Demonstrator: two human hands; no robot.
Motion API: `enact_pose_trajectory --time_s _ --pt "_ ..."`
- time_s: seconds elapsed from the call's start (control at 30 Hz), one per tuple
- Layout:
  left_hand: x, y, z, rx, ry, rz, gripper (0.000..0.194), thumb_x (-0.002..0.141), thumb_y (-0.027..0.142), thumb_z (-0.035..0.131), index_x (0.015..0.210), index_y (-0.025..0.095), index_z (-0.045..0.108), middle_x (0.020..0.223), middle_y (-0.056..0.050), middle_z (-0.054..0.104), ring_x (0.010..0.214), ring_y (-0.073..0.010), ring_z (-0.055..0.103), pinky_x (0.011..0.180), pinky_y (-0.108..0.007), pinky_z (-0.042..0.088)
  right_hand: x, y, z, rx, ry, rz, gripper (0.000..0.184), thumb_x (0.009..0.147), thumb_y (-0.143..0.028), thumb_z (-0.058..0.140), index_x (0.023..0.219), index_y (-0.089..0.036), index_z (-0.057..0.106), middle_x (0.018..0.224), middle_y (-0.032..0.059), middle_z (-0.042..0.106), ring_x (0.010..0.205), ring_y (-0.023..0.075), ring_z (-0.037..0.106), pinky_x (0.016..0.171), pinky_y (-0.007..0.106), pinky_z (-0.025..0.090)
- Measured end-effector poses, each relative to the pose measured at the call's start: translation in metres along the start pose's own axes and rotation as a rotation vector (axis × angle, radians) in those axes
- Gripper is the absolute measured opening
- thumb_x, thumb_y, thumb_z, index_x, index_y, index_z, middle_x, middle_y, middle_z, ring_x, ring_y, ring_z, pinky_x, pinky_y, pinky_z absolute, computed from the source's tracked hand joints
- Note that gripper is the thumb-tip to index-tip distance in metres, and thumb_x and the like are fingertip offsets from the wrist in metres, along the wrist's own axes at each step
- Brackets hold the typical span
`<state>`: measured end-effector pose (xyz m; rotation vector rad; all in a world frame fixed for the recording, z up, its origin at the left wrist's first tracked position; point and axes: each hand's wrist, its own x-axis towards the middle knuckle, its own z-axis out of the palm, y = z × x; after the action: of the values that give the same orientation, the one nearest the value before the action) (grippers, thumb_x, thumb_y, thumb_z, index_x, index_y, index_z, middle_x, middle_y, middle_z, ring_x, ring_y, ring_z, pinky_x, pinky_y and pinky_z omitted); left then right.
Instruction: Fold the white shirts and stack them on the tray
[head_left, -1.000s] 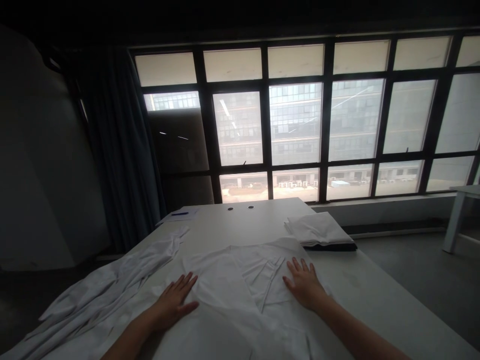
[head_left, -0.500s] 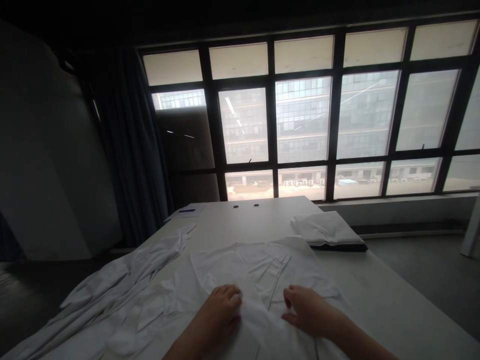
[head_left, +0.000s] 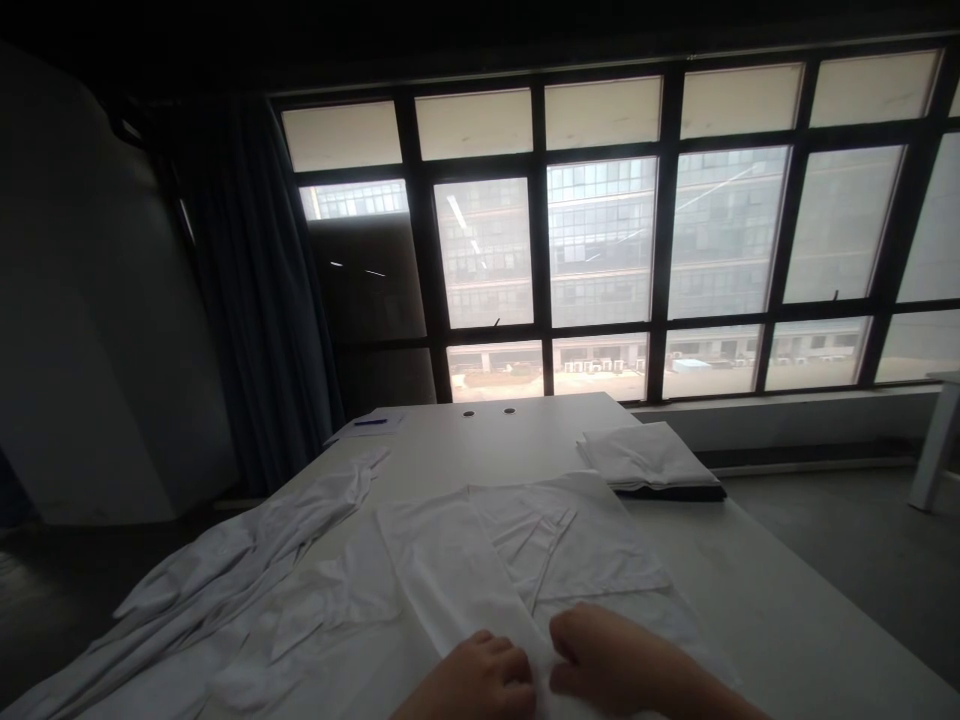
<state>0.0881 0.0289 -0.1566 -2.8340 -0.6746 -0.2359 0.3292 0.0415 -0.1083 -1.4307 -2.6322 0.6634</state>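
Observation:
A white garment [head_left: 450, 570] lies spread out in front of me, one long front panel slanting across it and a creased opening beside that panel. Low in the view, my left hand [head_left: 484, 680] has its fingers curled down onto the slanting panel, closed on the cloth. Just to its right, my right hand [head_left: 607, 655] is closed, thumb and fingers bent together at the cloth near the panel's edge. The fingertips of both hands are partly hidden. The two hands are close together, with a narrow gap between them.
More rumpled white cloth [head_left: 247, 560] runs along the table's left side. On the right, a folded white stack [head_left: 645, 455] rests on something dark. A paper with a dark pen [head_left: 370, 422] is at the far left of the white table [head_left: 450, 445]. Windows stand behind.
Both hands have come nearer to me, and my left hand has shifted right, close to my right hand. The front panel now lies smoother and more clearly slanted.

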Motion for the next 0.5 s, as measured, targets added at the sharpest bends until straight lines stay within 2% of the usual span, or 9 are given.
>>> enact_pose_trajectory --time_s 0.1,0.2,0.27,0.37,0.43,0.5 --pt "0.002 0.002 -0.006 -0.042 0.056 -0.017 0.009 0.094 0.035 0.067 0.097 0.028 0.064 0.108 0.003 0.071 0.088 -0.0141 0.065 0.083 -0.026 0.050 -0.008 0.001 -0.028 0.112 0.010 0.052 0.023 0.076 -0.037 0.063 0.094 -0.024 0.069 0.092 0.0034 0.072 0.078 0.0185 0.064 0.063 0.025 0.039" --pt "0.003 0.003 0.006 -0.034 0.084 -0.012 0.007 0.095 0.036 0.065 0.099 0.030 0.066 0.123 0.002 0.068 0.101 -0.0158 0.065 0.094 -0.029 0.050 -0.010 0.010 -0.039 0.118 0.027 0.103 0.025 0.073 -0.037 0.067 0.094 -0.025 0.067 0.095 0.0025 0.070 0.081 0.0181 0.063 0.063 0.024 0.038" --pt "0.003 0.002 0.023 -0.002 0.083 0.029 0.010 0.097 0.038 0.062 0.097 0.029 0.067 0.131 0.001 0.066 0.112 -0.0187 0.063 0.100 -0.033 0.050 -0.008 0.019 -0.034 0.084 -0.029 0.127 0.034 0.067 -0.038 0.073 0.098 -0.025 0.065 0.091 0.0016 0.070 0.078 0.0181 0.063 0.063 0.024 0.039" --pt "0.000 -0.001 0.045 -0.003 0.001 0.070 0.010 0.098 0.036 0.059 0.102 0.030 0.067 0.137 0.000 0.062 0.125 -0.0226 0.058 0.106 -0.041 0.047 -0.001 0.032 -0.021 0.038 -0.236 0.173 0.048 0.061 -0.037 0.078 0.105 -0.024 0.063 0.076 -0.0022 0.067 0.065 0.0162 0.062 0.060 0.024 0.041" --pt "-0.002 -0.003 0.050 -0.063 -0.090 0.063 0.013 0.098 0.031 0.060 0.110 0.032 0.065 0.142 -0.001 0.058 0.130 -0.0239 0.054 0.109 -0.045 0.044 0.004 0.036 -0.015 0.027 -0.351 0.171 0.050 0.060 -0.037 0.077 0.105 -0.023 0.063 0.070 -0.0044 0.065 0.060 0.0148 0.061 0.060 0.023 0.042" --pt "-0.004 -0.004 0.045 -0.161 -0.169 0.055 0.020 0.099 0.028 0.058 0.117 0.033 0.063 0.146 0.000 0.055 0.134 -0.0247 0.051 0.112 -0.048 0.041 0.007 0.037 -0.015 0.036 -0.397 0.139 0.047 0.060 -0.038 0.077 0.101 -0.022 0.062 0.070 -0.0053 0.064 0.058 0.0139 0.061 0.058 0.022 0.043"
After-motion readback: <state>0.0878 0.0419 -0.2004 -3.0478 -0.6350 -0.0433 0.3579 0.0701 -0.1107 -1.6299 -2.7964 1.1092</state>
